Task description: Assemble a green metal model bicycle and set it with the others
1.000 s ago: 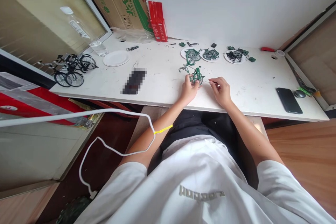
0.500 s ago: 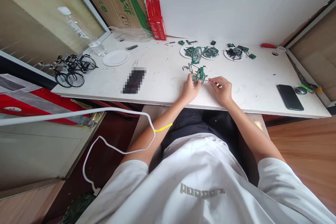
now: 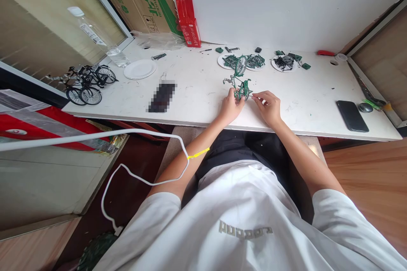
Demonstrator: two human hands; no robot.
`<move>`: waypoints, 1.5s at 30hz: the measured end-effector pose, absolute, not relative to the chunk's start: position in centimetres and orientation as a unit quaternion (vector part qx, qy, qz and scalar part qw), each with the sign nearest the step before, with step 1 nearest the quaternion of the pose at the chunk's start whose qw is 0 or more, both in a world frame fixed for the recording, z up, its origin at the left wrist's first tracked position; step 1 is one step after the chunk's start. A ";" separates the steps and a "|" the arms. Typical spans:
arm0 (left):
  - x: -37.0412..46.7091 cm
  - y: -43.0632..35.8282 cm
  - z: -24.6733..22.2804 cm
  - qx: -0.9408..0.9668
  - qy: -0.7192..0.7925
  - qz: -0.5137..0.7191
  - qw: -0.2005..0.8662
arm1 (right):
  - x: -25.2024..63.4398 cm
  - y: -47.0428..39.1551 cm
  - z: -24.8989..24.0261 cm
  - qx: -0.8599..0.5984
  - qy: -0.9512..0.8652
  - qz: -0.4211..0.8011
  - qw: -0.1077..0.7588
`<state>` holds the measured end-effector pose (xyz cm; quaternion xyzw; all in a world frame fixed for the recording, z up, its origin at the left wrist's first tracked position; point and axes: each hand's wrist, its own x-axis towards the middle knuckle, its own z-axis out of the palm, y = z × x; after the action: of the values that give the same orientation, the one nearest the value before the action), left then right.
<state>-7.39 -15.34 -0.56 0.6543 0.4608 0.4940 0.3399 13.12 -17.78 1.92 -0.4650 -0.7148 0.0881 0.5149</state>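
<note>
A green model bicycle (image 3: 240,67) is held over the white table, one wheel pointing toward the back and the other near my fingers. My left hand (image 3: 232,106) is closed on its lower part. Just right of that wheel, my right hand (image 3: 267,108) has thumb and fingertips pinched on a thin part or tool, too small to identify, whose tip meets the bicycle. Behind the bicycle, green bicycle parts (image 3: 255,61) lie on white plates.
Black model bicycles (image 3: 90,84) stand at the left, near a plate (image 3: 140,70) and a leaning bottle (image 3: 95,36). A red box (image 3: 190,29) stands at the back. At the right lie a black phone (image 3: 352,116) and a plate of black parts (image 3: 284,63). A white cable (image 3: 127,132) crosses the lower left.
The green bicycle has shifted slightly to the right and turned a little in my left hand. My right hand keeps its pinch, almost in the same place.
</note>
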 end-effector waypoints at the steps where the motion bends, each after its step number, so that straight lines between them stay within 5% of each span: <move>1: -7.4 -15.3 -0.6 0.652 0.459 0.497 0.341 | 13.1 -17.8 1.9 -0.470 -0.715 0.088 0.510; 45: -7.4 -14.6 -1.6 0.616 0.388 0.536 0.428 | 13.1 -18.0 2.0 -0.523 -0.678 0.195 0.478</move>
<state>-7.37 -14.57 -1.60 0.6155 0.3877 0.5362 0.4282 13.11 -18.02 2.03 -0.5232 -0.6780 0.1947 0.4781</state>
